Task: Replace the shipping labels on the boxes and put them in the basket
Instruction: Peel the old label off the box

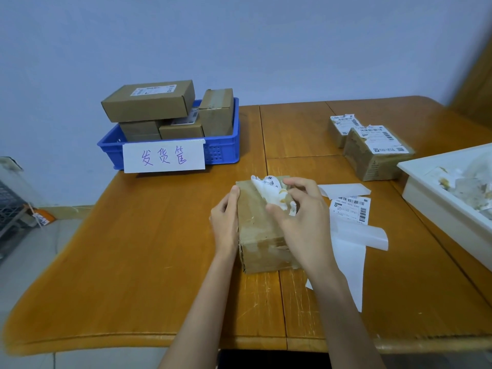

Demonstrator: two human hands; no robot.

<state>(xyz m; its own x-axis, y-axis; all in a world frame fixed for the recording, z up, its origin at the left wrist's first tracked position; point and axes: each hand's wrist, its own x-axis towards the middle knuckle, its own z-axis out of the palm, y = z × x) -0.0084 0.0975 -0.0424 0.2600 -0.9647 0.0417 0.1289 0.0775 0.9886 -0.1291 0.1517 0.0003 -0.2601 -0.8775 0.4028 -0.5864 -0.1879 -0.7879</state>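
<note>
Right fingers (282, 209) pinching crumpled label (269, 191)

Pale blue-grey wall (239, 35) behind, evenly lit. Orange-brown wooden surface (159, 249), scratched, with seams between its panels. Grey tiled floor (32, 262) at left. Dark crate (10, 206) at far left edge.

Both forearms bare, reaching fwd. Left hand (225, 222) laid flat, fingers straight, thumb tip up top. Right hand (300, 217) just beside it, fingers curled, thumb + fingertips pinching; wrist bent slightly inward.
</note>
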